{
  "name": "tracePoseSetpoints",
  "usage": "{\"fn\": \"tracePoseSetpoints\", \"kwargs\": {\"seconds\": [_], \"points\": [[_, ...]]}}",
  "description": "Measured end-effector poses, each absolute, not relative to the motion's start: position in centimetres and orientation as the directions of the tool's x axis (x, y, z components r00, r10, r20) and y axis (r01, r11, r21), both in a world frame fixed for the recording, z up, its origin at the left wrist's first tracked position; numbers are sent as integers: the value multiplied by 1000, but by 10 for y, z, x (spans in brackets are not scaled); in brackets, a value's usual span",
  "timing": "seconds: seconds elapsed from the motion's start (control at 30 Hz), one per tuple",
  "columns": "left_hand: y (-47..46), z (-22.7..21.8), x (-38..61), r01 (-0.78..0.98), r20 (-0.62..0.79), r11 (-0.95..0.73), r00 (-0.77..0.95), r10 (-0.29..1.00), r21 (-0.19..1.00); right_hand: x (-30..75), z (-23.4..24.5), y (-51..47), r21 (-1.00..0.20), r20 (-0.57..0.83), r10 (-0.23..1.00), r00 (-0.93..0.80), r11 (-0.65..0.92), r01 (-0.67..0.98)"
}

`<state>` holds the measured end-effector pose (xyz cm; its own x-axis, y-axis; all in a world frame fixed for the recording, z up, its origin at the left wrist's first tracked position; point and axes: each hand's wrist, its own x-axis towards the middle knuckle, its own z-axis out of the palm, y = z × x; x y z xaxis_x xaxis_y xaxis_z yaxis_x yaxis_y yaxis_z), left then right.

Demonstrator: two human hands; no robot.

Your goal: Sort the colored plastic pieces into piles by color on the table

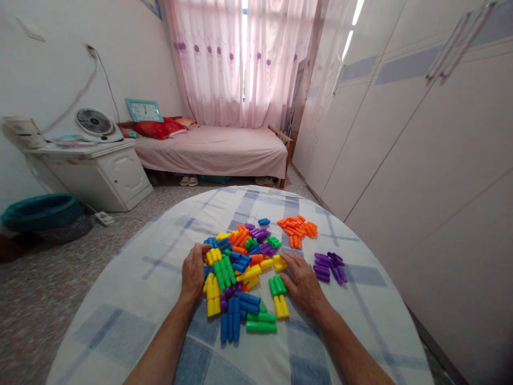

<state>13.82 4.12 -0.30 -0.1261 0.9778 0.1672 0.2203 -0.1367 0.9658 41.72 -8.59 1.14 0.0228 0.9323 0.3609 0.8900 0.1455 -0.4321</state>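
A mixed heap of plastic tube-shaped building pieces in blue, green, yellow, orange and purple lies on the round table. My left hand (pixel 194 270) rests along the heap's left side, its fingers extended beside a yellow piece (pixel 213 256) and touching the edge of the pile. At the heap's right side, my right hand (pixel 303 280) has thumb and fingers apart. Its fingertips touch a yellow piece (pixel 279 262), while the thumb lies beside a green piece (pixel 277 286). Blue pieces (pixel 230 321) and a green piece (pixel 261 326) sit at the heap's near edge.
A group of orange pieces (pixel 297 227) lies beyond my right hand, and purple pieces (pixel 329 267) form another group to its right. A checked tablecloth (pixel 344 342) covers the table. Behind are a bed (pixel 216 149), a white cabinet (pixel 124 174) with a fan (pixel 95 123), and wardrobes (pixel 401 133).
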Motion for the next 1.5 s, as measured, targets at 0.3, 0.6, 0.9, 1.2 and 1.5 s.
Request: {"fn": "tracePoseSetpoints", "kwargs": {"seconds": [0.3, 0.6, 0.9, 1.2, 1.5], "points": [[40, 1, 141, 184, 151, -124, -145, 978, 975, 411, 21, -82, -519, 390, 920, 37, 186, 834], [39, 2, 141, 195, 155, -126, -140, 978, 973, 399, 14, -71, -459, 316, 947, -63, 210, 863], [41, -2, 140, 168, 154, -132, -128, 980, 977, 404, 19, -70, -437, 472, 879, 65, 169, 883], [42, -3, 139, 206, 161, -133, -127, 979, 970, 400, 19, -69, -344, 424, 906, 5, 156, 926], [42, -4, 138, 209, 162, -134, -122, 979, 969, 404, 17, -69, -328, 435, 899, -48, 208, 922]]}}
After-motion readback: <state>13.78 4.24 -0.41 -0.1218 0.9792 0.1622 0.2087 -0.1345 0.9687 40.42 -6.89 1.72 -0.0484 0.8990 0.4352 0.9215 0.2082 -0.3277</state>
